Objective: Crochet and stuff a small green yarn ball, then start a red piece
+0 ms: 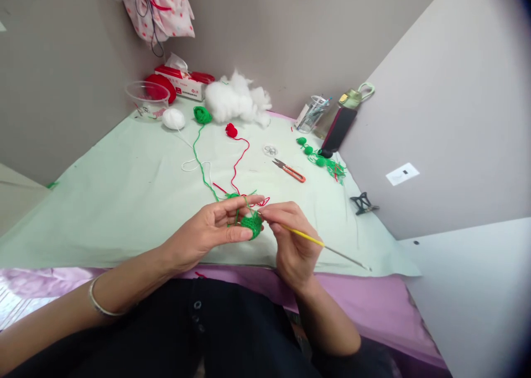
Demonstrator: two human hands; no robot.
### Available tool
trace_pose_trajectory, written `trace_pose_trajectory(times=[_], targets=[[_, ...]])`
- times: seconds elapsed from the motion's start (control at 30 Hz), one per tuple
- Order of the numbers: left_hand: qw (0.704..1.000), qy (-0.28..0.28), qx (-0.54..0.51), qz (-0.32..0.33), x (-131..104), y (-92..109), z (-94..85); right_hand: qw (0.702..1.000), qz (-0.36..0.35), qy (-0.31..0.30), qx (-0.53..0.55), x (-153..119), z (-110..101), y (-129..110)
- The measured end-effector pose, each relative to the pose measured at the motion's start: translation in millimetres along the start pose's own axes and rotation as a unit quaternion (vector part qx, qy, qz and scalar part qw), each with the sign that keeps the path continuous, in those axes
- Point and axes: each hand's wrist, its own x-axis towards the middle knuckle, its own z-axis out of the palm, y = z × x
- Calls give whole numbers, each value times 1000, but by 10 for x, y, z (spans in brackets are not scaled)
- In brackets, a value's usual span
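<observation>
My left hand [222, 223] is closed on a small green crochet piece [251, 224], thumb in front and fingers behind. Green yarn [203, 170] runs up from this hand to a green yarn ball [202, 114]. Between the thumb and fingers of my right hand [292, 234] is a crochet hook [305, 236] with a yellow grip. Its front end meets the top of the green piece, where the tip is hidden; the metal rear end points down to the right. Red yarn [237, 165] trails from a small red ball [231, 130] to just behind my left fingers.
Orange-handled thread snips [289, 171] lie beyond my right hand, near a small round clear case [270, 150]. White stuffing [237, 98], a white yarn ball [173, 119], a tissue box [180, 82] and a clear tub [147, 98] stand behind. Green pieces [320, 160] and a bottle [342, 112] are at right.
</observation>
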Motion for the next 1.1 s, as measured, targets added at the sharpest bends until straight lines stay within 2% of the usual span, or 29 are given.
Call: trace_pose_trajectory(times=[0.1, 0.17, 0.27, 0.33, 0.43, 0.53, 0.63, 0.77, 0.87, 0.97, 1.03, 1.1], targets=[[1000, -2, -4, -13, -8, 6, -2, 998, 21, -48, 30, 12, -38, 41], [1000, 16, -5, -8, -6, 4, 20, 995, -28, -69, -61, -25, -49, 63], [999, 40, -29, 7, 0, -18, 72, 954, -166, -33, -246, -126, -14, 97], [997, 15, -73, 0, 4, -33, 92, 946, -195, 12, -259, -171, 19, 106], [989, -43, -139, -20, 12, -26, 74, 981, -115, 34, -153, -146, 22, 77], [985, -54, -160, -22, 24, 8, 23, 998, -33, 26, -37, -62, -48, 21], [987, -52, -148, -23, 28, 34, -21, 997, 38, 39, 53, 3, -132, -5], [989, -60, -131, -21, 21, 33, -40, 978, 127, 53, 155, 38, -168, 4], [992, -67, -102, -23, 22, 10, -12, 974, 135, 17, 183, 31, -129, 6], [996, -54, -77, 2, 28, -18, 34, 990, 84, -27, 107, 7, -71, -4], [998, -28, -60, 13, 24, -25, 54, 996, 56, -31, 57, -4, -39, -3], [998, -7, -53, 14, 11, -14, 64, 997, 51, -15, 55, -8, -13, 9]])
